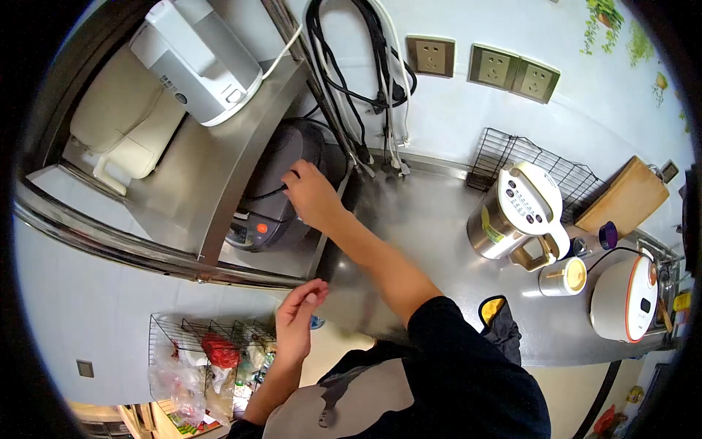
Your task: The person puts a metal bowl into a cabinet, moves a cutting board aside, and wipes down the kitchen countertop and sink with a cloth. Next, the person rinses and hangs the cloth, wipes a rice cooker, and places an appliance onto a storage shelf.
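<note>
My right hand (pixel 313 196) reaches over a dark grey cooker (pixel 281 164) on the lower steel shelf. Its fingers are closed on a thin black cord (pixel 265 194), which runs across the cooker's top. On the cooker's front is a panel with an orange button (pixel 262 228). Lower down, my left hand (pixel 296 316) hovers in front of the counter's edge, fingers stretched out and holding nothing. Part of the cooker is hidden behind the upper shelf and my right hand.
A white-and-grey appliance (pixel 201 62) stands on the upper steel shelf (pixel 212 157). Cords (pixel 380 66) hang on the wall. The steel counter (pixel 409 227) bears a soymilk maker (pixel 515 212), a wire rack (pixel 504 150), and a white rice cooker (pixel 624 296). A wire basket (pixel 186 333) holds bags.
</note>
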### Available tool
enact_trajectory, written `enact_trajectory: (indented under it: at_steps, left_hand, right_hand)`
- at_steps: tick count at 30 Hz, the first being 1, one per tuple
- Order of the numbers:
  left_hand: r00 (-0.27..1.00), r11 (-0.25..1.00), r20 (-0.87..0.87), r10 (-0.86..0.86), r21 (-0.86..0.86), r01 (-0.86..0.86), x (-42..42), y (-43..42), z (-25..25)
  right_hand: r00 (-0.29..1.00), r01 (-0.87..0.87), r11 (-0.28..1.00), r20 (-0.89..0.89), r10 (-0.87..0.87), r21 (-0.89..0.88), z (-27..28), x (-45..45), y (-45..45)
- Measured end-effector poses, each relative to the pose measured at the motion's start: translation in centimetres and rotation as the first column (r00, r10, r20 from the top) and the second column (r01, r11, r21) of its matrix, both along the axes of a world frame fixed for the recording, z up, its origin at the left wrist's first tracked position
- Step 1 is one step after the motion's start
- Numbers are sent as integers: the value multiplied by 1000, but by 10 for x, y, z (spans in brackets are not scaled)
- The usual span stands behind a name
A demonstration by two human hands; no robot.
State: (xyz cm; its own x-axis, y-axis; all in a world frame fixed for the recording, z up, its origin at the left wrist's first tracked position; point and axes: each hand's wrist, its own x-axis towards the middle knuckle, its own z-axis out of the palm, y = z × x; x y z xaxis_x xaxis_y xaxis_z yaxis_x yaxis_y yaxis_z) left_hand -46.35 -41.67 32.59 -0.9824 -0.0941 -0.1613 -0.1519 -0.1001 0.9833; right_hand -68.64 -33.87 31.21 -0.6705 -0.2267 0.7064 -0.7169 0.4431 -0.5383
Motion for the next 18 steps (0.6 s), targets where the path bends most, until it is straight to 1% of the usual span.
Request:
enact_trajectory:
  at_steps: [2, 4, 5, 7, 8, 10, 14, 16, 17, 18]
  left_hand:
    - [999, 1000, -30, 16, 21, -15, 2, -1, 0]
    - [999, 999, -33, 36, 5, -36, 2, 2, 4]
    - [998, 999, -42, 51, -17, -51, 2, 2, 4]
    - [996, 997, -55, 64, -45, -66, 1, 3, 5]
    - [996, 996, -53, 68, -51, -70, 2, 4, 7]
    - [996, 995, -51, 69, -63, -72, 3, 5, 8]
    - [995, 995, -77, 58, -73, -64, 7, 2, 8]
    - [995, 994, -82, 65, -82, -72, 8, -2, 9]
    - [994, 994, -81, 72, -80, -78, 9, -5, 9]
    - [994, 994, -80, 79, -75, -85, 10, -7, 9]
  right_hand:
    - [1000, -10, 1000, 16, 10, -15, 2, 7, 3]
    - [995, -46, 995, 79, 53, -92, 2, 10, 6]
    - [995, -50, 994, 76, 57, -98, 2, 12, 7]
    - [988, -113, 978, 81, 129, -178, 0, 14, 11]
    - [988, -114, 976, 79, 130, -185, 0, 14, 11]
    - [967, -204, 948, 101, 234, -243, 0, 15, 8]
    - [954, -246, 934, 105, 280, -257, 12, 9, -17]
    - [964, -212, 961, 122, 236, -180, 18, 1, -37]
    - [967, -191, 976, 152, 205, -101, 22, 0, -45]
    - [975, -174, 985, 140, 171, 9, 24, -4, -55]
